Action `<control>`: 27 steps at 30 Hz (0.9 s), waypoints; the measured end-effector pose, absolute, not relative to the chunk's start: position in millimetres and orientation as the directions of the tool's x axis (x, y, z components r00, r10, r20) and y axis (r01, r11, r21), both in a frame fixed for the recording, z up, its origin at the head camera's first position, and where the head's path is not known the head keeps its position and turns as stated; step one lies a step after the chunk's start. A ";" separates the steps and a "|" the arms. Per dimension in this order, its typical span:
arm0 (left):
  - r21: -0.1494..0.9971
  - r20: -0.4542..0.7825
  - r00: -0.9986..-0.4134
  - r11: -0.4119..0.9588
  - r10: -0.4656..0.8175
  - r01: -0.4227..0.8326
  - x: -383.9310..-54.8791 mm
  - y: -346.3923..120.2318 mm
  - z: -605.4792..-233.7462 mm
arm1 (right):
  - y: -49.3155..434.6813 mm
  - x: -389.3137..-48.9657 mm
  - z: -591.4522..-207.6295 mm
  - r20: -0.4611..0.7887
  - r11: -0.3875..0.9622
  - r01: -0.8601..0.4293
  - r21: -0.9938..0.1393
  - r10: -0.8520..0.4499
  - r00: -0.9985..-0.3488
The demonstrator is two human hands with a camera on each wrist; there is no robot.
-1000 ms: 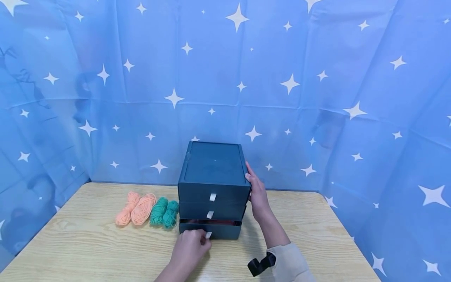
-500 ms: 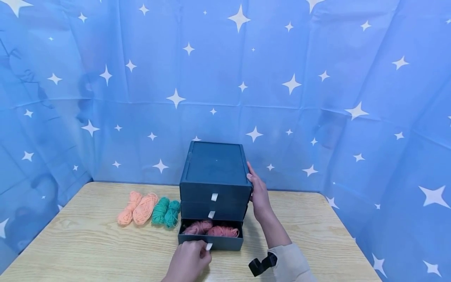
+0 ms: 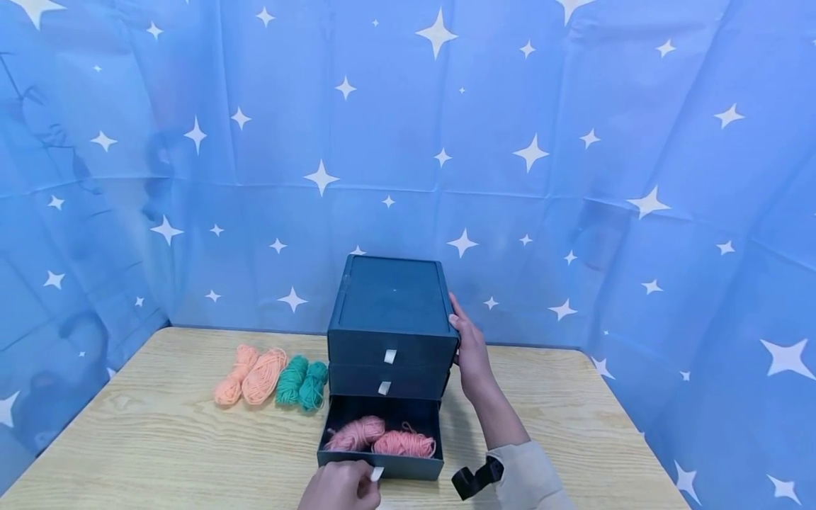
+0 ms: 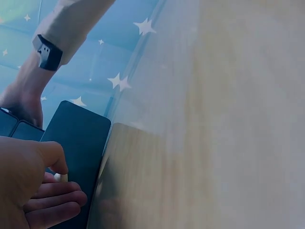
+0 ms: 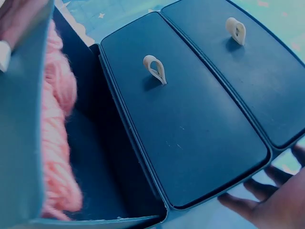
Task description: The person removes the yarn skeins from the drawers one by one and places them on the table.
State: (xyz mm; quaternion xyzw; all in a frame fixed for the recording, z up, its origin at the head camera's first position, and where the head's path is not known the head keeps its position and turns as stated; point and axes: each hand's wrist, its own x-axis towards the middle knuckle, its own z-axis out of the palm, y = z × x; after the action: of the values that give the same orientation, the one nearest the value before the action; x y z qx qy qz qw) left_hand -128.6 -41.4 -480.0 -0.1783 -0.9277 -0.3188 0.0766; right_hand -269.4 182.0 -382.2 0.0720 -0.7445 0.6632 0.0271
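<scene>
Farther out toward the person than half a second ago, the bottom drawer [image 3: 408,466] now stands well open under the dark blue cabinet [image 3: 393,296], and the left hand [image 3: 341,487] is nearer the person along with it. That hand sits at the drawer's front, its thumb and fingers [image 4: 57,191] pinching the white pull tab [image 3: 377,474]; the left wrist view shows the tab between them, close to the drawer's face, with the other fingers loosely bent just below.

Against the cabinet's right side rests the right hand [image 3: 472,354], its fingers spread a little and fairly straight along the wall, the thumb near the front corner. A black strap [image 3: 474,480] shows at the pale sleeve [image 3: 529,471].

Inside the bottom drawer, behind the front panel and beyond the left fingers, lie a dusky pink skein [image 3: 358,433] and a brighter pink skein [image 3: 404,444], side by side. Above, the middle drawer [image 3: 357,382] and top drawer [image 3: 357,348] are closed.

On the wooden desk [image 3: 191,453], to the cabinet's left, two peach skeins [image 3: 264,377] lie next to two green skeins [image 3: 291,380]. Behind hangs a blue cloth [image 3: 382,106] with white stars.
</scene>
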 end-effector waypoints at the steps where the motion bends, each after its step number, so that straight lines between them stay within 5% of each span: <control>1: 0.561 0.251 -0.924 0.734 0.290 0.383 -127.6 -42.1 -480.4 | 181.7 -269.7 -382.3 0.137 0.113 -0.144 -0.983 -0.072 -0.988; 14: 0.607 0.141 -0.934 0.717 0.327 0.342 -127.8 -52.1 -461.4 | 178.6 -265.6 -383.1 0.127 0.089 -0.132 -0.987 -0.059 -0.990; 21: 0.623 0.226 -0.901 0.656 0.370 0.426 -130.9 -61.7 -431.8 | 184.4 -250.8 -380.2 0.126 0.029 -0.128 -0.991 -0.066 -0.990; 27: 0.584 0.271 -0.926 0.719 0.264 0.376 -142.7 -65.5 -412.1 | 187.3 -239.4 -375.3 0.139 -0.020 -0.138 -0.990 -0.095 -0.986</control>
State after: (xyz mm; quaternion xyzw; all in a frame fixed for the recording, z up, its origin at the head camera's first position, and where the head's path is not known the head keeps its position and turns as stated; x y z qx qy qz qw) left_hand -142.7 -65.5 -412.1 -0.1734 -0.9233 -0.3320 0.0844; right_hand -239.4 187.3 -375.3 0.0830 -0.6997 0.7094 0.0151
